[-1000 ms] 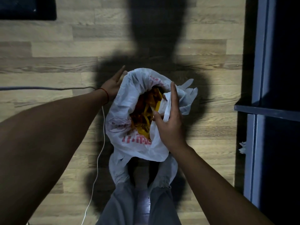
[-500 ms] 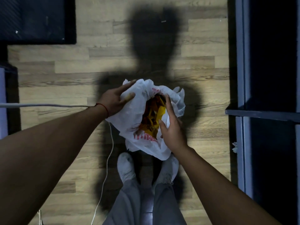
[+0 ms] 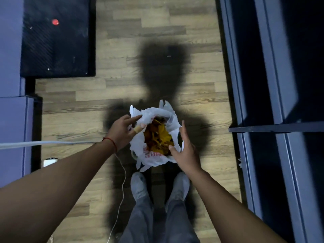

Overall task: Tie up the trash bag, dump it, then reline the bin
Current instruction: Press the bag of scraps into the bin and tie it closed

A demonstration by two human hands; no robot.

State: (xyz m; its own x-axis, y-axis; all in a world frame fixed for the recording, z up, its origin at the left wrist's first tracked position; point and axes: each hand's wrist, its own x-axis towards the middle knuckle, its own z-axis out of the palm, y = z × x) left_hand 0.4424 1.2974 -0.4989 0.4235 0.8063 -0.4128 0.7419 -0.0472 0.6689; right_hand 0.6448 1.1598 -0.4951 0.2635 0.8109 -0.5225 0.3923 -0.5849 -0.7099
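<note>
**Gathering the bag mouth, tie not yet made**

Person stands over a white trash bag [image 3: 154, 155] on the wood floor [image 3: 157, 32], just ahead of both shoes [image 3: 139, 185]. Bag mouth is open, orange and yellow waste [image 3: 158, 135] showing inside. No bin can be made out, so whether the bag sits in one cannot be told.

Left hand [image 3: 121, 131] is at the bag's left rim: fingers loosely spread, thumb and forefinger closing on a fold of white plastic near the top-left flap. Contact looks real but the pinch is light, not a firm grab. A tan band sits on one finger, a red thread at the wrist.

Right hand [image 3: 186, 151] is at the bag's right rim, fingers open and straight, palm facing the plastic. Thumb tip touches the near edge; it grips nothing that can be seen.

Step in hand, by judgement: first part of the task, collecting the rim to tie. Two loose flaps stick up at the far side.

Next move calls for each hand to take hold of a handle or flap on its own side, pull both up and inward over the waste, then cross them for a knot. Thin plastic, likely to slip or tear if yanked. A white cable [image 3: 121, 190] runs on the floor just left of the bag
</note>
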